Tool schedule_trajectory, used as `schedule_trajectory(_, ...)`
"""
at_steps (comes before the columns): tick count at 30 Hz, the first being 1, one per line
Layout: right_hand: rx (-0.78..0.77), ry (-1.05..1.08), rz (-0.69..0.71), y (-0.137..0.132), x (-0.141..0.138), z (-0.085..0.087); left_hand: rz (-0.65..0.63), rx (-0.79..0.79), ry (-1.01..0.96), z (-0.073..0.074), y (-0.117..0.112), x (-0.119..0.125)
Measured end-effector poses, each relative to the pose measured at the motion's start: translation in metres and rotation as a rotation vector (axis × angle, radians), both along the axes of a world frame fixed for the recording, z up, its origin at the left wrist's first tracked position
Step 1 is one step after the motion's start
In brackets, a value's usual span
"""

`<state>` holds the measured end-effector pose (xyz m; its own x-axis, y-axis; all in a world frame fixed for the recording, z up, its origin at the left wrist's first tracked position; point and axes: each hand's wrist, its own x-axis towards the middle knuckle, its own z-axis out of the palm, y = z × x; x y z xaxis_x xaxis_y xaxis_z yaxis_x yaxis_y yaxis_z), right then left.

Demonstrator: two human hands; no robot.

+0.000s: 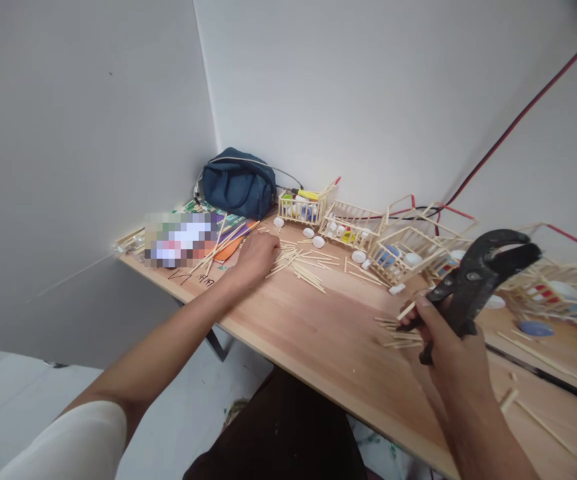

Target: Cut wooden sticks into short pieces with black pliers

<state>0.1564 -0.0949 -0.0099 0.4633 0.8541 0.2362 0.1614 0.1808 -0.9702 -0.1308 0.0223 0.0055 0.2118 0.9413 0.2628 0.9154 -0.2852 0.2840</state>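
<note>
My right hand [455,353] is wrapped round black pliers [474,277], whose jaws point up and to the right. A short wooden stick [407,311] shows by its thumb and fingertips. Just under that hand, several short cut sticks [402,341] lie on the wooden table [328,327]. Farther left, my left hand [258,257] is at the edge of a loose pile of sticks [308,265]. Its fingers are curled down and closed; anything between them is hidden.
Several small stick-built carts [352,223] with white round wheels and bottle caps inside line the wall. A blue pouch [239,181] stands in the back corner, near orange and purple sheets [231,248]. On the right lie a black rod [543,373] and loose sticks. A red-black cable [523,110] crosses the wall.
</note>
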Motion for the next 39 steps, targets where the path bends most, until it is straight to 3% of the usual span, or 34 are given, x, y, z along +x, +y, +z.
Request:
schedule_trajectory(7,-0.037,0.072,0.086,-0.002,-0.002,0.001,0.064,-0.132,0.031,-0.003,0.021,0.009)
schedule_trajectory(11,-0.028,0.08,0.142,0.0,-0.003,0.0,0.059,-0.113,-0.021,0.002,0.019,0.005)
schedule_trajectory(14,-0.044,0.126,0.217,0.001,-0.005,-0.001,-0.029,-0.24,-0.432,0.008,0.006,0.009)
schedule_trajectory(17,-0.078,0.126,0.269,0.001,-0.009,0.0,-0.21,-0.655,-1.127,0.01,-0.013,0.026)
schedule_trajectory(20,-0.112,0.045,0.282,0.001,-0.013,0.003,-0.312,-0.976,-1.404,0.01,-0.031,0.051)
schedule_trajectory(23,-0.123,-0.008,0.358,0.001,-0.014,0.006,-0.391,-1.171,-1.387,0.009,-0.044,0.074)
schedule_trajectory(26,-0.107,0.011,0.408,0.001,-0.014,0.008,-0.44,-1.228,-1.347,0.009,-0.053,0.092)
schedule_trajectory(35,-0.146,-0.033,0.369,0.002,-0.011,0.009,-0.469,-1.195,-1.297,0.011,-0.063,0.113)
schedule_trajectory(39,-0.154,-0.026,0.341,0.001,-0.011,0.009,-0.475,-1.089,-1.248,0.008,-0.064,0.112)
